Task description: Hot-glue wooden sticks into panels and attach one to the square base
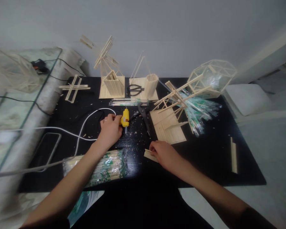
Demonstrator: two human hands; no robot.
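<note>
My left hand (110, 129) is closed round the handle of a yellow glue gun (125, 117) at the middle of the black table (200, 159). The gun's clear glue stick points toward me. Lower and to the right, my right hand (163, 153) pinches a short flat bundle of wooden sticks (150, 155) just above or on the table; contact with the surface cannot be made out. Behind that hand lies a square stick base (170, 128) with a stick frame on it. Dark pliers (143, 116) rest between the gun and this base.
Packaged sticks (107, 167) lie beneath my left forearm. Stick models (115, 84) and black scissors (135, 90) stand or lie at the back. Crossed sticks (73, 88) are at left, near a white cable (79, 136). Green-and-clear wrappers (197, 109) lie at right.
</note>
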